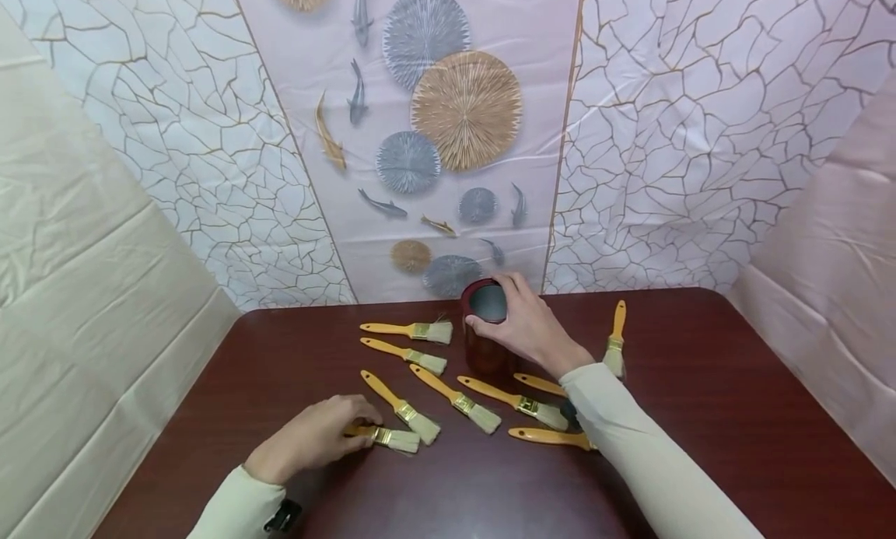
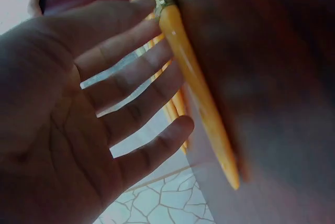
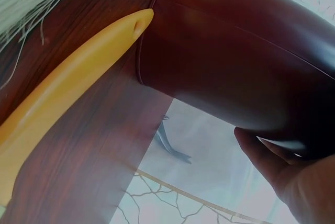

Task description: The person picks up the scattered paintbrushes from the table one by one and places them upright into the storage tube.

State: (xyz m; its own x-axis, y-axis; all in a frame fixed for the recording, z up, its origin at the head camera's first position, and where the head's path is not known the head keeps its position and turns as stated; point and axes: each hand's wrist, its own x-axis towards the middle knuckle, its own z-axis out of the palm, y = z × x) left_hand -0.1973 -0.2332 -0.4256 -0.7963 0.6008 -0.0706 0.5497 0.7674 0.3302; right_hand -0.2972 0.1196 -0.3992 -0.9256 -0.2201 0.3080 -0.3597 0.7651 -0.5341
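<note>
My right hand grips a dark red cylindrical cup near its rim, thumb on the near side and fingers round the far right side. The cup stands upright on the table, its grey inside partly showing. In the right wrist view, the cup fills the upper right, with a yellow brush handle beside its base. My left hand is over a paintbrush lying at the front left. The left wrist view has fairly straight fingers at the brush's yellow handle.
Several more paintbrushes lie loose on the dark red table, including one brush left of the cup and one brush at far right. My right sleeve partly covers two brushes. Patterned cloth hangs behind the table.
</note>
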